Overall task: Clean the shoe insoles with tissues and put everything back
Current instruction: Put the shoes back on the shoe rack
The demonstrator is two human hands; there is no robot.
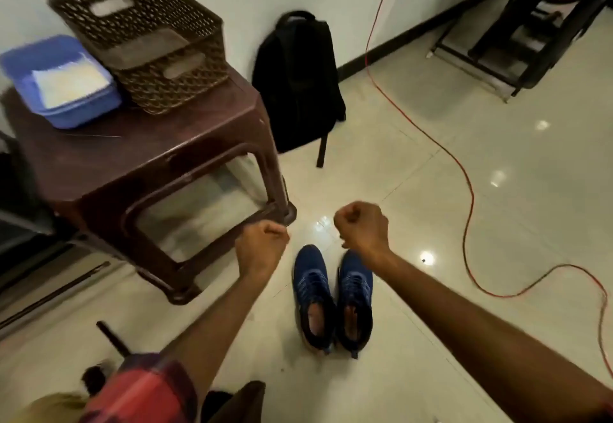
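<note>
A red checked sleeve [146,389] is seen at the bottom edge, and two bare forearms are stretched forward over glossy cream floor tiles [431,190]. The left hand [260,243] and the right hand [363,227] are both curled into fists, fingers clenched on nothing that can be seen, and are held apart above the floor. Between and just below them a pair of blue shoes [331,296] is set side by side on the tiles — knitted mesh uppers, laced, dark collars, with pale insoles [316,318] showing inside the openings.

To the left a dark brown moulded plastic stool [149,164] is placed, with rounded cut-out sides. On its flat top a blue rectangular plastic tub [20,64] holding white tissues [69,82] is set beside a brown lattice-weave basket [142,41]. Further back a black fabric backpack [298,84] is leaned against the white wall, and a thin red cable [464,174] is trailed in loops across the floor.
</note>
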